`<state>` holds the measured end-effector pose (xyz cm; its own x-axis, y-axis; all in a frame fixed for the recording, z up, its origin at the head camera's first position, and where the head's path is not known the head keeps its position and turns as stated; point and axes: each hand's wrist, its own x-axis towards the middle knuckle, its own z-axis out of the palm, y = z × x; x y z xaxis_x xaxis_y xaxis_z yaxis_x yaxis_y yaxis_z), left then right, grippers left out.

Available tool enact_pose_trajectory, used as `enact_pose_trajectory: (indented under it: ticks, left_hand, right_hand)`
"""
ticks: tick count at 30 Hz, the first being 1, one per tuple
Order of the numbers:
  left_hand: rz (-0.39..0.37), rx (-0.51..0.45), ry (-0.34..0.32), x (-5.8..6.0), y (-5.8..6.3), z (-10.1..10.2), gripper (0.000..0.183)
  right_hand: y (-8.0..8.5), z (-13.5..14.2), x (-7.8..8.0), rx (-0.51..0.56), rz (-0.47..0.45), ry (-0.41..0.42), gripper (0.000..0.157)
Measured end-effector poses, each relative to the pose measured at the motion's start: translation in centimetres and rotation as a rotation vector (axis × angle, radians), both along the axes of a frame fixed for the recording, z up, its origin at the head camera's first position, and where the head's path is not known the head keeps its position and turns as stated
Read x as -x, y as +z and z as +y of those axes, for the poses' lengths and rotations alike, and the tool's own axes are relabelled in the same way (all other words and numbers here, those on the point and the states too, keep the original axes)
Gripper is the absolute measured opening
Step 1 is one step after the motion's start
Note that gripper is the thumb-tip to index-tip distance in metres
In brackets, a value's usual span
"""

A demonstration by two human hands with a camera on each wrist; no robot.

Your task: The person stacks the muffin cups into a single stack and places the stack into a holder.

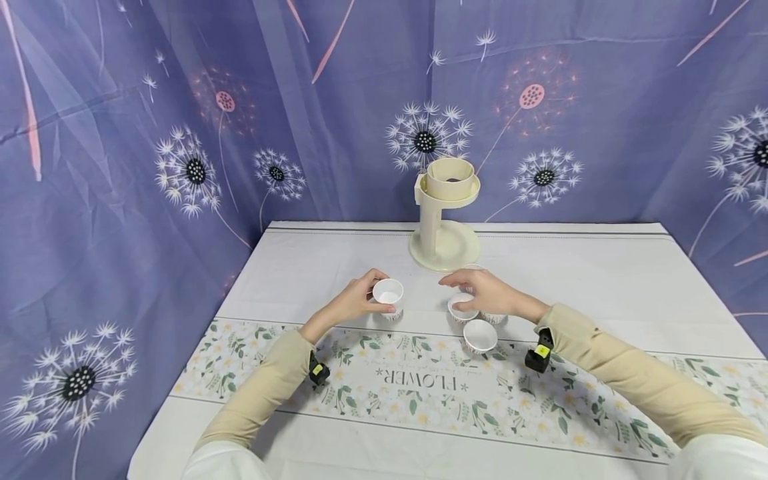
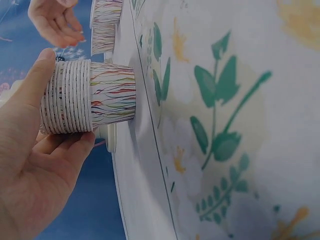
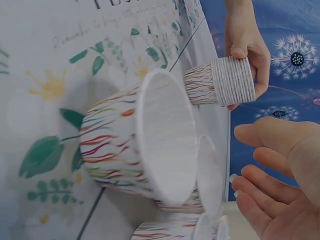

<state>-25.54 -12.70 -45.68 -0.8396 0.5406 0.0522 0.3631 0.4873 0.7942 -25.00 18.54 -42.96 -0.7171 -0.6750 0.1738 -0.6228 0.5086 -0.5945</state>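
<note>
My left hand (image 1: pixel 354 301) grips a stack of white paper cups (image 2: pixel 113 95) printed with coloured wavy lines. In the left wrist view the thumb lies on one side of the stacked rims and fingers on the other. Whether the stack's base touches the table cannot be told. To the right, my right hand (image 1: pixel 489 295) hovers over several separate paper cups, its fingers spread and apart from them in the right wrist view. The nearest loose paper cup (image 3: pixel 167 137) stands upright with its mouth up. Another cup (image 1: pixel 459 313) is partly hidden beneath the right hand.
Behind the cups stands a cream stand (image 1: pixel 429 230) with a round base and a ring holder on top. A white tablecloth (image 1: pixel 336 257) with a floral band covers the table. Blue dandelion-print curtains (image 1: pixel 360 133) hang behind and at the sides.
</note>
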Motion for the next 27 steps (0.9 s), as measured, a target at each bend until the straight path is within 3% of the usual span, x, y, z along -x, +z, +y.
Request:
enact_pose_trajectory:
  ticks: [6,13,17,27]
  left_hand:
    - [-0.01,0.002,0.012,0.0,-0.1,0.0,0.056]
    - [-0.022,-0.006,0.019,0.0,-0.1,-0.1,0.056]
    - [-0.026,-0.007,0.022,0.0,-0.1,0.0,0.057]
    - [-0.014,-0.005,0.005,-0.2,0.3,0.2,0.055]
  right_hand:
    - [-0.8,0.6,-0.1,-0.023,-0.053,-0.011,0.054]
    - [-1.4,0.9,-0.4,-0.072,0.016,0.023,0.057]
    - [-1.5,1.0,-0.4,-0.068,0.01,0.026,0.058]
    - [-1.4,0.9,-0.4,-0.093,0.004,-0.037,0.064]
